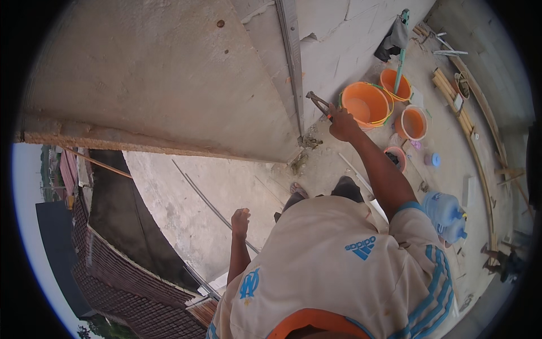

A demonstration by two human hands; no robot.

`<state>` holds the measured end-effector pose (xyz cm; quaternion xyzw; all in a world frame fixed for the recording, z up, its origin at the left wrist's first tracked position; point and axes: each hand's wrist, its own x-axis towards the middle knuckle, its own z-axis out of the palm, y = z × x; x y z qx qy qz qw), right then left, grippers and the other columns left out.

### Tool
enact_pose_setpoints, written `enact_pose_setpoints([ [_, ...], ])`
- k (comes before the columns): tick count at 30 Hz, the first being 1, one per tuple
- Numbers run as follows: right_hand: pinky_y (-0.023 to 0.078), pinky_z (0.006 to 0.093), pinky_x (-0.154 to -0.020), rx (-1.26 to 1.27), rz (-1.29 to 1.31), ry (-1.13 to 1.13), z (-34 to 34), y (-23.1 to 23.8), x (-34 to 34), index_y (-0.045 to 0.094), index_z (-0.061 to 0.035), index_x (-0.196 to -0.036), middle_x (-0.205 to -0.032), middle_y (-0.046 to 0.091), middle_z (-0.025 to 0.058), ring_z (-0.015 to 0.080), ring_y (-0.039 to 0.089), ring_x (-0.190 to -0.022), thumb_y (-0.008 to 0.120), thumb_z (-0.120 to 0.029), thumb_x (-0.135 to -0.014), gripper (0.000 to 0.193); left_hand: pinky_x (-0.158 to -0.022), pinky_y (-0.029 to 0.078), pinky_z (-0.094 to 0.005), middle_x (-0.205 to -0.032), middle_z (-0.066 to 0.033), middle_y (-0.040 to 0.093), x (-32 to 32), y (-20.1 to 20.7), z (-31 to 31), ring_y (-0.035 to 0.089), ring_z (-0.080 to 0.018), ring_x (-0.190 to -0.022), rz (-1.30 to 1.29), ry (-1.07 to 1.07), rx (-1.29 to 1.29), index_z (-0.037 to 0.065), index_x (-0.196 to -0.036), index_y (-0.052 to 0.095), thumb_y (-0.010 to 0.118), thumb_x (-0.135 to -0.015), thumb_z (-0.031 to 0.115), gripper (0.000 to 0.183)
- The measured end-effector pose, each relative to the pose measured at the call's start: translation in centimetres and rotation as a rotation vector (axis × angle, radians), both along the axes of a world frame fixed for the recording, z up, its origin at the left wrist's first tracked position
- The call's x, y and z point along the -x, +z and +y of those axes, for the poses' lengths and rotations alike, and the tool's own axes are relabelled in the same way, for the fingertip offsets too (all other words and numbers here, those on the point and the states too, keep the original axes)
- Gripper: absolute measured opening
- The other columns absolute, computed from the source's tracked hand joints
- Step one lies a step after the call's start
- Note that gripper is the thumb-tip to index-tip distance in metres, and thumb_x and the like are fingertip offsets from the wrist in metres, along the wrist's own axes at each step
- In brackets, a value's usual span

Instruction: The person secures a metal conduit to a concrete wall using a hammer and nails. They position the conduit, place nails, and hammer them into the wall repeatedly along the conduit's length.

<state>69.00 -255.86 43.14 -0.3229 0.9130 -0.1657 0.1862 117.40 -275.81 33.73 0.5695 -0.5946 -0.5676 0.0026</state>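
My right hand [344, 125] is raised in front of me and wraps round the handles of a pair of dark pincers [319, 102]. Their jaws point up and left, near an upright metal strip [292, 53] along the wall's edge, and look apart from it. Lower, on the left, my left hand [240, 222] has its fingers curled in over the pale ledge; whether anything small is inside them is hidden. A broad plastered wall face [164, 73] fills the upper left.
Orange buckets [357, 101] stand on the floor to the right, beside a smaller whitish-orange pail [412, 123]. Blue water jugs [443, 209] and long timber strips [474, 164] lie farther right. Thin rods [200, 195] lie along the ledge on the left, above tiled roofs [124, 271].
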Motion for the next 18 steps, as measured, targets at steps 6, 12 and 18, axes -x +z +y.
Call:
enact_pose_setpoints([
  [6,0.041,0.0523,-0.097,-0.062,0.023,0.012,-2.0,-4.9,0.4,0.030,-0.0047,-0.147,-0.121,0.049,0.0321,0.0447,0.050,-0.114,0.056,-0.015,-0.080,0.073,-0.073,0.050,-0.0334,-0.098,-0.0105,0.066,-1.1,-1.5,-1.7,0.063,-0.0201,-0.092,-0.073,-0.003,-0.022,0.000,-0.111,0.062,0.060,-0.089,0.032,0.039],
  [12,0.041,0.0513,-0.098,-0.017,-0.198,-0.037,-3.7,-4.3,-0.1,0.022,-0.0066,-0.151,-0.124,0.046,0.0323,0.0467,0.049,-0.116,0.054,-0.015,-0.082,0.077,-0.072,0.050,-0.0327,-0.097,-0.0108,0.066,1.5,-1.4,1.3,0.062,-0.0198,-0.088,-0.152,-0.079,-0.104,0.001,-0.111,0.063,0.060,-0.088,0.032,0.039],
  [18,0.050,0.0467,-0.087,0.145,-0.646,-0.050,-3.1,-6.6,1.6,0.036,-0.0056,-0.145,-0.112,0.053,0.0231,0.0343,0.057,-0.104,0.055,-0.011,-0.080,0.067,-0.075,0.048,-0.0292,-0.103,-0.0097,0.064,18.0,3.3,5.8,0.061,-0.0173,-0.088,0.121,-0.288,-0.316,0.002,-0.113,0.061,0.059,-0.089,0.034,0.041],
])
